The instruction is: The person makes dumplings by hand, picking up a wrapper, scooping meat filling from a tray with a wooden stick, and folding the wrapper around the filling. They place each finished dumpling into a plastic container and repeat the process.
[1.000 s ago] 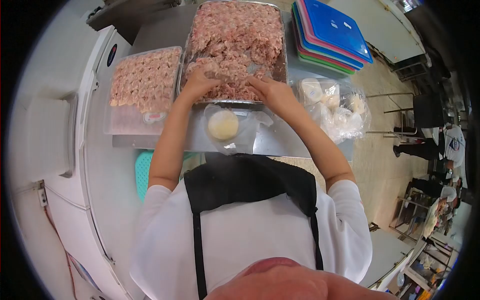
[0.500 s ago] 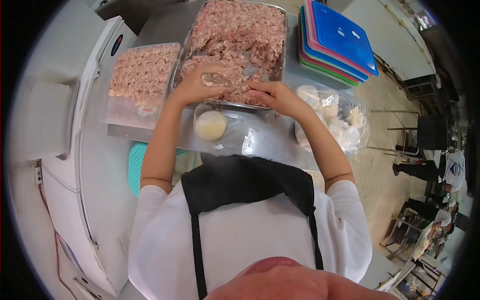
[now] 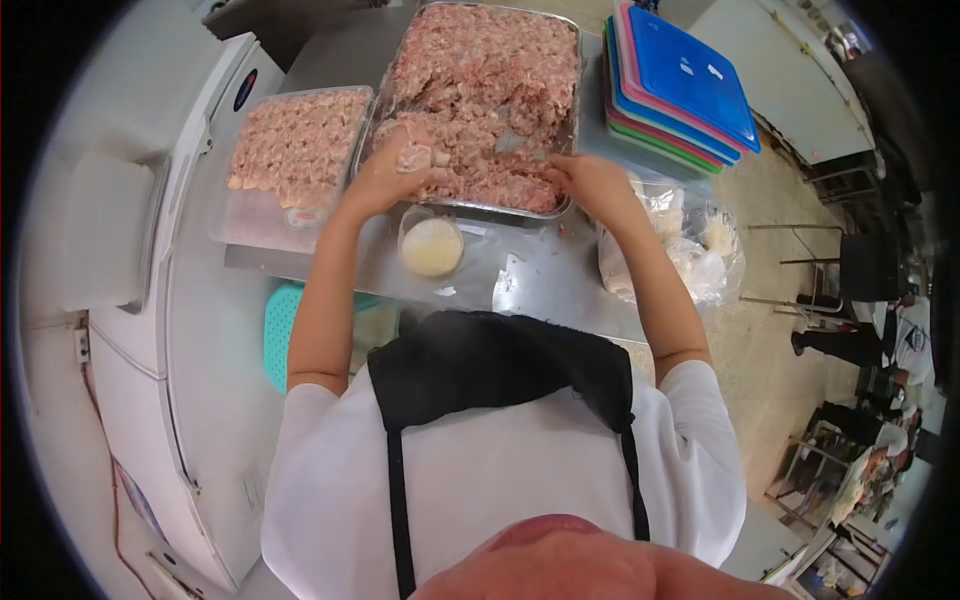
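Note:
A large metal tray [image 3: 490, 208] holds a mass of pinkish ground meat [image 3: 480, 60]. My left hand [image 3: 383, 178], over its near left corner, has fingers curled around a pale meat-filled dumpling [image 3: 416, 158]. At the near right side of the tray is my right hand [image 3: 598, 188], its fingers bent together and touching the meat; what they pinch, if anything, is hidden. Left of the tray, a clear plastic container [image 3: 255, 228] carries rows of meat dumplings [image 3: 300, 135]. A round stack of pale yellow wrappers [image 3: 432, 248] lies in front of the tray.
Stacked coloured lids [image 3: 690, 80] stand at the right of the metal table [image 3: 535, 270]. A plastic bag of pale rounds [image 3: 680, 245] sits near my right forearm. A white refrigerator [image 3: 200, 330] is at left, a turquoise basket [image 3: 282, 335] below the table. Other people [image 3: 905, 340] are far right.
My hands have moved apart: the right one went from the tray's middle to its right side, while the left stayed near the left corner. The dumpling remains in my left hand.

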Demonstrator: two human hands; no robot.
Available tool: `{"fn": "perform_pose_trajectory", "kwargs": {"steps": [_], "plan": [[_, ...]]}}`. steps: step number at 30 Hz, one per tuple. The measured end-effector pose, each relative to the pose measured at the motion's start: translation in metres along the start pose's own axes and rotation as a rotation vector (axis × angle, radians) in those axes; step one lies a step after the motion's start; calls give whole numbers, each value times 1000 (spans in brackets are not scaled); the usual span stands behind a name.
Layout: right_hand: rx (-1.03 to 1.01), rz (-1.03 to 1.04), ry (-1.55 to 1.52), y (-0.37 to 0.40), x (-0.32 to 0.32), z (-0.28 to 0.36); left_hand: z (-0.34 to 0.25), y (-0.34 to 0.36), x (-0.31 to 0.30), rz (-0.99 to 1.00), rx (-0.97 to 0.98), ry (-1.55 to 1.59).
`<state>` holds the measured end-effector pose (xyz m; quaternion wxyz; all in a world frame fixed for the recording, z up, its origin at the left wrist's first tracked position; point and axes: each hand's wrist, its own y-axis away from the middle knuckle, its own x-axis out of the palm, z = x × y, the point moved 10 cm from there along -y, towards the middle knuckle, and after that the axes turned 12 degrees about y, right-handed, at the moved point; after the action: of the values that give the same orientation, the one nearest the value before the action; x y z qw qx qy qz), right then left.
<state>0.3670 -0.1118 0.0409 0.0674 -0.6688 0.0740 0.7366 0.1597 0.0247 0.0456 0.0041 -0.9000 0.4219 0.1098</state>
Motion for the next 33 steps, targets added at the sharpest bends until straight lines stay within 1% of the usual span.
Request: {"fn": "perform_pose_trajectory", "kwargs": {"steps": [1,2,3,5,6,8,9,11,12,14,15,17,18,19,21,23,24,27,28,30,31,32,33], "plan": [[32,14,-56,8,-13,1,-14,4,0,11,44,33],[66,-134,-206,17,-35,3,-36,8,-2,-4,195,-56],[14,-135,-338,20,-38,16,-53,13,-5,-26,352,-145],[-90,-133,-610,24,-39,46,-31,4,1,133,197,-99],[-154,-149,-581,22,-40,64,-25,5,5,214,121,-80],[-272,-178,-521,20,-37,97,-33,8,0,194,173,-341],[-237,-205,-380,21,-46,98,-38,9,-3,176,204,-470],[-170,-258,-102,22,-82,103,-32,11,-20,139,210,-300],[-71,-235,-32,26,-93,114,-26,12,-29,122,210,-216],[-112,-320,-20,25,-87,145,-7,7,-44,176,228,-139],[-129,-359,-13,26,-81,157,-11,10,-49,206,236,-97],[-132,-327,-43,19,-78,161,-19,28,-67,93,293,-206],[-127,-312,-42,16,-90,164,-29,37,-80,27,322,-262],[-118,-297,-46,13,-99,168,-31,43,-88,71,327,-240],[-137,-335,-146,15,-111,193,-32,53,-102,167,337,-200],[-158,-348,-218,17,-111,231,-15,56,-119,209,269,-62],[-109,-192,-51,11,-90,248,-9,57,-127,228,240,6],[-172,-262,-302,-4,-63,268,-11,77,-163,69,192,-165],[-157,-280,-287,-3,-65,271,-8,78,-176,42,270,-184],[-95,-261,-370,-2,-55,264,12,79,-210,1,418,-226],[-60,-252,-410,0,-49,259,26,82,-228,-30,341,-243],[-37,-315,-503,8,-49,254,40,85,-246,-61,264,-260],[53,-287,-569,14,-33,241,52,88,-265,-94,188,-278]]}}
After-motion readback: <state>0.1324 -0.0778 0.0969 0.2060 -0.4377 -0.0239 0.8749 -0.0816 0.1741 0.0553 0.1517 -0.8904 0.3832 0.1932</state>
